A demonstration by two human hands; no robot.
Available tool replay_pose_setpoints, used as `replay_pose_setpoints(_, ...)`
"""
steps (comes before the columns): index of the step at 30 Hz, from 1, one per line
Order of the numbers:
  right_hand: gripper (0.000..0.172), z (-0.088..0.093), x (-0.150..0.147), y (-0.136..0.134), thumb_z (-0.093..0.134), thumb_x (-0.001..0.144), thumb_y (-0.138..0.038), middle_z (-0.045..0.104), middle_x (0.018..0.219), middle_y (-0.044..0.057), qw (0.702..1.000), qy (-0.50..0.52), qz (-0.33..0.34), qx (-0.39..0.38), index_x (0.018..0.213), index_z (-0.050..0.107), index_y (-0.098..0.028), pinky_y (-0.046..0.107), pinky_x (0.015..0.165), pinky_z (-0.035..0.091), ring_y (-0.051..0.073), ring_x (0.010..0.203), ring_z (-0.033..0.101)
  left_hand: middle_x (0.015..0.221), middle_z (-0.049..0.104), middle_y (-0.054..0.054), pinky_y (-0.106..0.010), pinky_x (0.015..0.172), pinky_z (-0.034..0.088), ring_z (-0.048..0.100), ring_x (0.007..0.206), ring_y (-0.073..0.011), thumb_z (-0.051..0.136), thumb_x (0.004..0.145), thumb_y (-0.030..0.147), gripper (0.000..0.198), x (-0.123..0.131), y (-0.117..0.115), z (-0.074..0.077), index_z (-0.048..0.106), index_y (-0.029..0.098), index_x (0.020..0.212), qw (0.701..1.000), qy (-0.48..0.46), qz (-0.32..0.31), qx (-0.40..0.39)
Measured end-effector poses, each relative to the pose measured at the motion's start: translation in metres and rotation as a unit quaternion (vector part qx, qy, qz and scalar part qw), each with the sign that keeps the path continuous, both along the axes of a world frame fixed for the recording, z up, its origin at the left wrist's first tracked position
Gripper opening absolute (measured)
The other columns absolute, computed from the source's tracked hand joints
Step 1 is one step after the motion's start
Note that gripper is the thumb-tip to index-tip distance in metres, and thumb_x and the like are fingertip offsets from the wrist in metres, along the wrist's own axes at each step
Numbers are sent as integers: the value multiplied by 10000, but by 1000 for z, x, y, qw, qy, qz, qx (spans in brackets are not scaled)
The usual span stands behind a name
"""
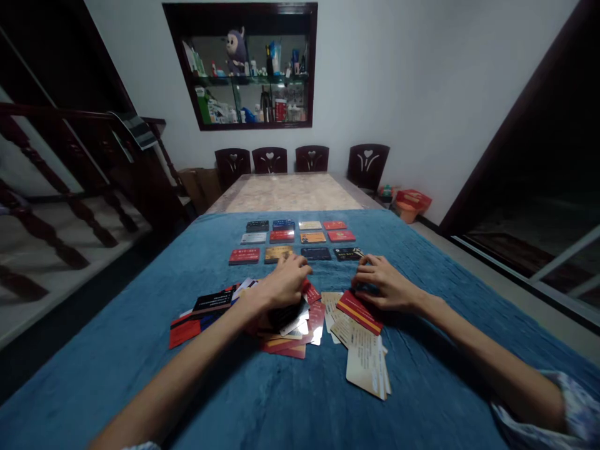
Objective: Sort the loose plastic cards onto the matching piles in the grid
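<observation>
My left hand (287, 280) is over a loose pile of cards (290, 347), its fingers bent down and its palm side hidden. A red card (310, 292) shows just beside its fingertips. To the right, my right hand (384, 284) has its fingers curved and somewhat apart, with the thumb at the upper edge of a red card with a yellow stripe (360, 312). That card lies on a spread of cream cards (365, 362). More cards, including a black one (213, 301) and a red one (184, 330), lie fanned out left of my left forearm.
Beyond my hands, small stacks of cards stand in three rows, among them a red stack (244, 255), a dark blue one (315, 254) and a black one (348, 254). A blue cloth (117, 325) covers the near table. Several dark chairs (368, 165) stand at the far end.
</observation>
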State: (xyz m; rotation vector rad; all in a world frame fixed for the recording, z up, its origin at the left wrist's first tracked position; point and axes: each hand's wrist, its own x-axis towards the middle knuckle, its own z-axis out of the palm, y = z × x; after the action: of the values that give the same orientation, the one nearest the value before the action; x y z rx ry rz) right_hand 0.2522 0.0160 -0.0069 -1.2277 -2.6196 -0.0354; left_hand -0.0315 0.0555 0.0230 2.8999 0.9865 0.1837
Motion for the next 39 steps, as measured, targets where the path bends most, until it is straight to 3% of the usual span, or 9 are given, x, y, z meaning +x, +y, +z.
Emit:
replay_pose_setpoints(6,219,-12,11,-6,552,899,-285,674,968,94,999,36,25,-6,1035,718,-238,460,874,365,270,1019,499,1176,607,-101,-413,884,409,473,1118,-271,534,834,154,186,49,-36,5,621,166,998,996,67,-59,-24)
replay_pose_setpoints(11,275,-19,14,-7,535,921,-272,669,1018,102,999,43,33,-4,1130,713,-259,453,862,390,262,1016,488,1141,632,-101,-404,853,388,473,1088,-273,559,818,157,169,71,-44,-5,634,157,969,991,80,-103,-12)
replay_pose_setpoints(20,228,-18,14,-9,554,903,-257,666,1038,108,998,54,19,22,1057,720,-231,455,861,399,269,1038,489,1124,595,-115,-408,850,370,469,1066,-266,465,901,152,263,68,-42,-15,633,178,1102,993,76,-79,34)
replay_pose_setpoints(31,193,-19,12,-11,559,890,-242,687,921,84,996,79,29,-13,974,731,-216,440,864,390,255,1007,505,1084,615,-124,-398,826,375,495,1033,-261,536,854,181,187,71,-41,-16,653,132,991,993,84,-69,38)
replay_pose_setpoints(36,159,-16,10,-12,578,878,-256,681,888,77,995,94,16,-30,922,725,-216,445,883,398,254,1000,509,975,652,-140,-424,844,362,519,972,-269,451,952,362,339,75,-48,-18,688,121,928,997,47,-37,55)
replay_pose_setpoints(39,152,-15,9,-13,573,875,-254,678,885,78,996,87,6,-30,911,714,-212,452,874,393,258,994,510,963,663,-154,-439,858,360,527,967,-285,478,923,551,491,77,-52,-22,697,112,925,998,19,-20,57)
